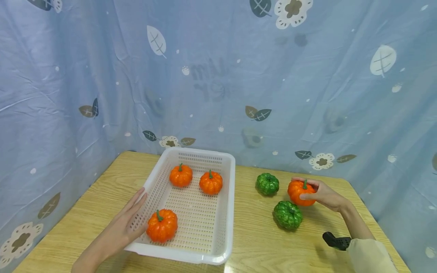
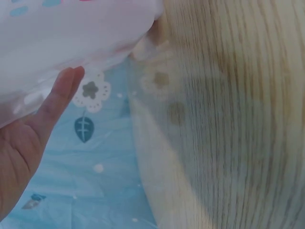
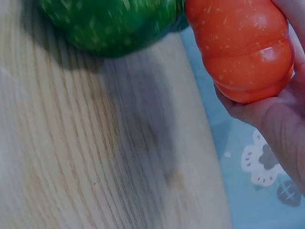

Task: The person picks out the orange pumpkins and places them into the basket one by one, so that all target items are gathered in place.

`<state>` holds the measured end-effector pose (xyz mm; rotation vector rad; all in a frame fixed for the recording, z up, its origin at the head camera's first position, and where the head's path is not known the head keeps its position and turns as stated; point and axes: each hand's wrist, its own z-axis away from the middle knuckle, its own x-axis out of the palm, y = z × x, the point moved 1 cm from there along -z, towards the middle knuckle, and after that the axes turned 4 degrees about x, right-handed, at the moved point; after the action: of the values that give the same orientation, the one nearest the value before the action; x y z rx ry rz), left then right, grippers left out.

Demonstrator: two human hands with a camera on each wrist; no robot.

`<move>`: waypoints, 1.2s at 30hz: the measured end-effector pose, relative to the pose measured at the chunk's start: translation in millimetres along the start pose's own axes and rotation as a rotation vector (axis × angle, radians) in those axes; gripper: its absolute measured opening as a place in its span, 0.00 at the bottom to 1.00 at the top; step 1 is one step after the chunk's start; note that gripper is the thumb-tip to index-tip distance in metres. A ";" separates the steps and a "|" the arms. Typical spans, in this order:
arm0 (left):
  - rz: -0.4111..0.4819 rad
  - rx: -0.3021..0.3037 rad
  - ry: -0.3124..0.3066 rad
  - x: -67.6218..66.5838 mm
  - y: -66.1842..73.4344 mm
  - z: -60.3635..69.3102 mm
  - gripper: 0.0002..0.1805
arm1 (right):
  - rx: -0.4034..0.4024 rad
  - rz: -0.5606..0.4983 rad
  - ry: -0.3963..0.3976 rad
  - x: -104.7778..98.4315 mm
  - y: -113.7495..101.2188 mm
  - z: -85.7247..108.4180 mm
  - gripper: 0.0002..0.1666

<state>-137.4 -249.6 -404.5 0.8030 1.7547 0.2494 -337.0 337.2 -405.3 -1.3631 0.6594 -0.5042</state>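
Observation:
My right hand (image 1: 324, 194) grips a small orange pumpkin (image 1: 295, 191) with a green stem, thumb on the near side and fingers behind. In the right wrist view this pumpkin (image 3: 243, 50) is close beside a green pumpkin (image 3: 112, 26). Two green pumpkins are on the table, one (image 1: 267, 184) farther back and another (image 1: 288, 215) nearer. At the left stands a white perforated basket (image 1: 227, 212) with three orange pumpkins inside. Against its left side rests my left hand (image 1: 117, 229), fingers extended; the left wrist view shows the hand (image 2: 43, 124) at the outer wall.
The wooden table (image 1: 252, 242) meets a blue patterned curtain (image 1: 218, 76) at the back and sides. A black strap-like object (image 1: 336, 241) shows by the right wrist. Inside the basket, two pumpkins sit toward the back and one at the front left.

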 end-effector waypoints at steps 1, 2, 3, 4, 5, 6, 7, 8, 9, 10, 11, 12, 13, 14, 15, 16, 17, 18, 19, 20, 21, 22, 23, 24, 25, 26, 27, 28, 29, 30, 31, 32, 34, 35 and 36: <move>0.002 -0.003 -0.003 0.0 -0.1 -0.1 0.42 | -0.004 0.006 0.000 2.5 -1.9 0.2 0.35; 0.003 -0.005 -0.006 0.0 -0.2 -0.2 0.42 | -0.011 0.013 0.002 5.0 -3.6 0.4 0.35; 0.004 -0.009 -0.009 0.0 -0.3 -0.4 0.42 | -0.015 0.019 0.005 7.4 -5.3 0.5 0.36; 0.006 -0.011 -0.012 0.0 -0.3 -0.5 0.42 | -0.019 0.019 0.010 9.6 -6.7 0.5 0.36; 0.007 -0.012 -0.013 0.1 -0.4 -0.7 0.42 | -0.024 0.023 0.014 11.8 -8.1 0.6 0.36; 0.008 -0.012 -0.014 0.1 -0.4 -0.9 0.42 | -0.027 0.028 0.017 13.9 -9.4 0.7 0.36; 0.007 -0.013 -0.015 0.1 -0.4 -0.8 0.43 | -0.030 0.034 0.018 15.8 -11.0 0.1 0.36; 0.005 -0.013 -0.014 0.1 -0.4 -0.7 0.43 | -0.033 0.040 0.017 17.7 -12.6 -0.4 0.35; 0.003 -0.011 -0.013 0.1 -0.4 -0.5 0.43 | -0.032 0.044 0.016 19.7 -14.2 -0.8 0.35; 0.002 -0.011 -0.013 0.0 -0.4 -0.3 0.43 | -0.033 0.046 0.014 21.7 -15.8 -1.3 0.35; -0.001 -0.010 -0.012 0.0 -0.5 -0.1 0.43 | -0.032 0.051 0.013 24.1 -17.7 -1.7 0.35; -0.002 -0.010 -0.013 -0.1 -0.5 0.0 0.43 | -0.029 0.046 0.010 26.6 -19.5 -2.1 0.35; -0.003 -0.009 -0.013 -0.2 -0.6 0.1 0.43 | -0.028 0.040 0.008 29.2 -21.4 -2.4 0.36; -0.004 -0.009 -0.012 -0.3 -0.7 0.1 0.43 | -0.025 0.033 0.006 32.1 -23.3 -2.6 0.36; -0.003 -0.010 -0.014 -0.3 -0.8 0.0 0.43 | -0.025 0.029 0.004 35.2 -25.3 -2.9 0.36; -0.002 -0.009 -0.014 -0.3 -0.9 -0.2 0.43 | -0.025 0.025 0.001 38.6 -27.3 -3.3 0.36; -0.003 -0.007 -0.014 -0.3 -0.9 -0.4 0.43 | -0.025 0.024 -0.002 42.2 -29.6 -3.9 0.36; -0.003 -0.005 -0.015 -0.2 -1.0 -0.7 0.43 | -0.026 0.028 -0.007 45.8 -31.8 -4.6 0.36; -0.002 -0.003 -0.014 -0.2 -1.1 -1.0 0.43 | -0.029 0.036 -0.015 49.5 -34.2 -5.4 0.36; -0.001 -0.001 -0.013 -0.1 -1.0 -1.2 0.43 | -0.033 0.044 -0.021 53.5 -37.0 -6.4 0.35; 0.002 0.001 -0.013 -0.1 -1.0 -1.3 0.43 | -0.036 0.056 -0.029 57.6 -40.2 -7.6 0.35; 0.003 0.003 -0.012 0.2 -1.0 -1.3 0.43 | -0.035 0.059 -0.040 61.7 -43.4 -9.1 0.35; 0.002 0.004 -0.011 0.4 -1.0 -1.3 0.43 | -0.036 0.066 -0.052 66.0 -47.0 -10.5 0.35; 0.003 0.005 -0.010 0.6 -1.0 -1.2 0.43 | -0.039 0.077 -0.061 70.0 -50.7 -12.0 0.35; 0.003 0.005 -0.008 0.8 -0.9 -0.9 0.43 | -0.040 0.082 -0.071 74.1 -54.7 -13.3 0.35; 0.004 0.005 -0.008 1.0 -0.9 -0.8 0.43 | -0.039 0.091 -0.080 78.3 -59.0 -14.7 0.36; 0.004 0.005 -0.008 1.1 -1.0 -0.6 0.43 | -0.039 0.100 -0.089 82.0 -63.0 -15.9 0.36; 0.002 0.006 -0.006 1.3 -1.0 -0.5 0.43 | -0.038 0.110 -0.096 85.7 -67.0 -17.1 0.36; 0.002 0.007 -0.005 1.4 -1.1 -0.5 0.43 | -0.040 0.123 -0.102 89.1 -70.7 -18.3 0.36; 0.004 0.007 -0.007 1.5 -1.3 -0.4 0.43 | -0.040 0.136 -0.106 92.3 -74.2 -19.5 0.35; 0.006 0.007 -0.009 1.5 -1.4 -0.4 0.43 | -0.040 0.148 -0.112 95.7 -77.8 -20.6 0.35; 0.007 0.010 -0.009 1.3 -1.5 -0.5 0.43 | -0.042 0.158 -0.119 99.0 -81.2 -21.9 0.35; 0.007 0.018 -0.006 0.6 -1.6 -1.0 0.43 | -0.048 0.181 -0.134 105.6 -88.4 -25.5 0.35; 0.007 0.025 -0.004 0.0 -2.2 -1.1 0.43 | -0.054 0.198 -0.141 108.8 -92.2 -27.9 0.35; 0.006 0.024 -0.002 -0.7 -2.4 -1.4 0.43 | -0.063 0.216 -0.149 112.0 -96.4 -30.8 0.35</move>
<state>-139.5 -251.5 -404.8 0.8259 1.7567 0.2314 -272.8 224.7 -327.7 -1.3552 0.6946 -0.2082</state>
